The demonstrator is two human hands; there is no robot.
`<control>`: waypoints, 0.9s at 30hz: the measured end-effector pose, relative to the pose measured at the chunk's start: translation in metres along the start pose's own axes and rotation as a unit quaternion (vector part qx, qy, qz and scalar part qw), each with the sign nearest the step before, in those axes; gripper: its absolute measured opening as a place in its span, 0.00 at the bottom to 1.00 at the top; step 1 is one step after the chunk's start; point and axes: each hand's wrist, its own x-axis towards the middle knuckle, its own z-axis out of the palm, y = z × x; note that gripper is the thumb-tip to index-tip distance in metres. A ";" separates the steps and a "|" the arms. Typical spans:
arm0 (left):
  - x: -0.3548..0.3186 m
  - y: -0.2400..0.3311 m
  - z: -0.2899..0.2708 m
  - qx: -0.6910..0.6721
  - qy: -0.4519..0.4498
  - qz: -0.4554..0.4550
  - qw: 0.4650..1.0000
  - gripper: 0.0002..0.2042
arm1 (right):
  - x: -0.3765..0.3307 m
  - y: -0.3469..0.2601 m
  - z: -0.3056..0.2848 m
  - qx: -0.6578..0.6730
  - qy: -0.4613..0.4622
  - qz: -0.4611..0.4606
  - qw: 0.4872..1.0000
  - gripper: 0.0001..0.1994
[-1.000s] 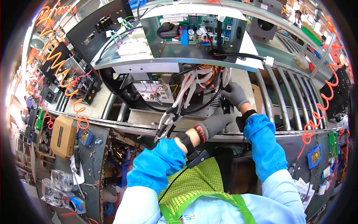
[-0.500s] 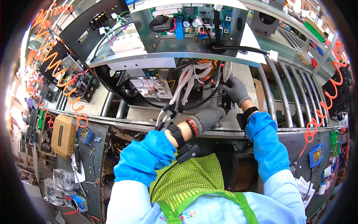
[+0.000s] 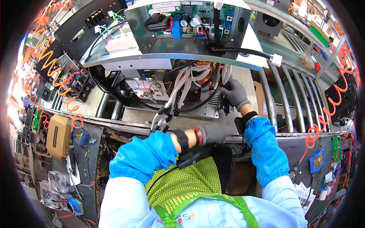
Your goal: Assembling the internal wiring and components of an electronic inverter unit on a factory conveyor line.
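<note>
My gloved right hand (image 3: 235, 93) is at the right side of the open metal unit, its fingers bent together. They are beside the lower end of a white-sleeved cable (image 3: 227, 73) and close to a black cable (image 3: 207, 101); what lies between the fingertips is hidden. Nearer to me, my gloved left hand (image 3: 216, 131) hovers at the conveyor's front edge, its fingers smeared by motion. Left of it, a bundle of white-sleeved wires (image 3: 181, 88) with black ends hangs out of the unit. A finned metal part (image 3: 215, 98) sits just left of my right hand.
Above stands a metal housing with a green circuit board (image 3: 194, 19). Conveyor rollers (image 3: 283, 100) run off to the right. Coiled orange hoses (image 3: 330, 108) hang on both sides. A cardboard box (image 3: 58, 136) and blue bins of small hardware (image 3: 80, 136) stand at left, another blue bin (image 3: 316, 160) at right.
My left hand has shifted slightly downward, toward me, with its fingers blurred. My right hand stays beside the white-sleeved cable. The whole view has moved a little.
</note>
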 end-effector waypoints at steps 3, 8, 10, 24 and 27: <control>0.001 -0.052 0.054 -0.006 0.095 0.024 0.995 0.35 | 0.000 0.003 0.001 -0.011 -0.002 -0.001 1.000 0.18; -0.010 -0.039 0.053 -0.048 0.085 0.000 0.995 0.41 | -0.001 0.003 0.004 -0.026 0.019 -0.007 0.999 0.18; -0.015 0.005 0.015 -0.168 0.021 -0.022 0.985 0.28 | -0.002 0.002 0.005 -0.014 0.027 0.006 1.000 0.18; 0.000 0.004 -0.023 -0.182 -0.002 0.005 0.983 0.18 | -0.002 0.005 0.008 0.006 0.040 -0.010 0.999 0.15; -0.006 0.008 -0.026 -0.207 -0.017 -0.009 0.978 0.16 | -0.002 0.005 0.008 0.033 0.032 -0.004 0.999 0.16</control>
